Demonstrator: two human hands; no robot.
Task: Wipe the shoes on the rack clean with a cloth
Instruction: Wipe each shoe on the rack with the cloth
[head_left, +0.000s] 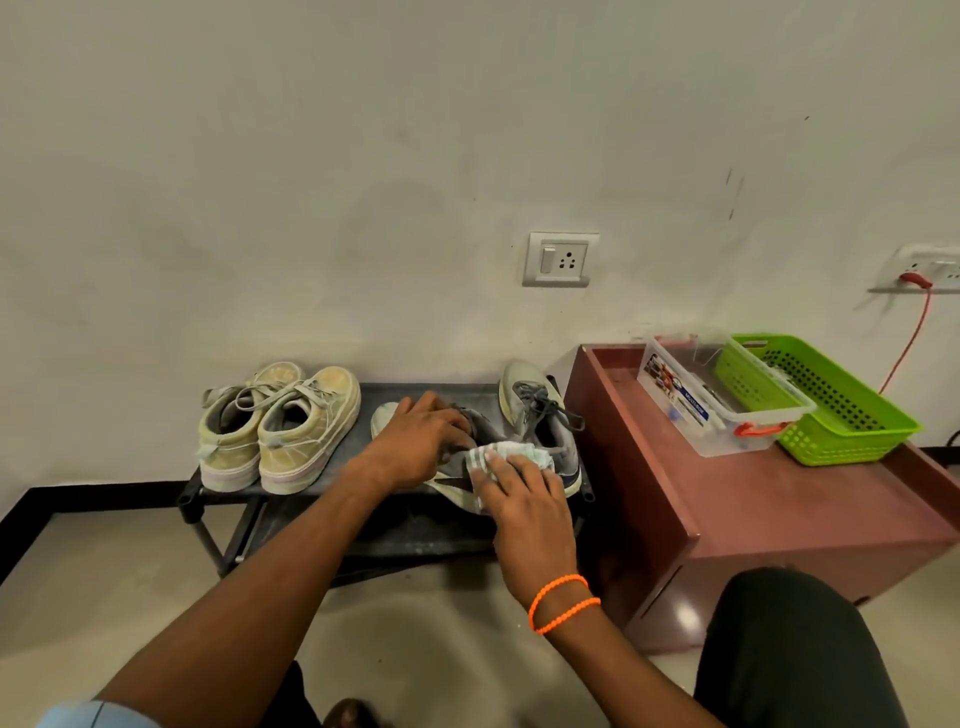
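My left hand (415, 441) grips the grey shoe (467, 486) on the rack (415, 389), at twelve o'clock from me, my right hand's (524, 499) flat fingers press the cloth (511, 454) on it, and pushing too hard could knock it off the front edge.

pale blue sleeve (96, 714), orange bead bracelet (563, 603), black trousers (795, 649)

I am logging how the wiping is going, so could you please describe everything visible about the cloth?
The cloth is a small, pale, crumpled rag with faint greenish stripes, soft fabric by its look. It lies bunched on the side of the grey shoe tipped over on the rack. The right hand presses it down, fingers spread flat over it. The left hand holds the shoe beside it.
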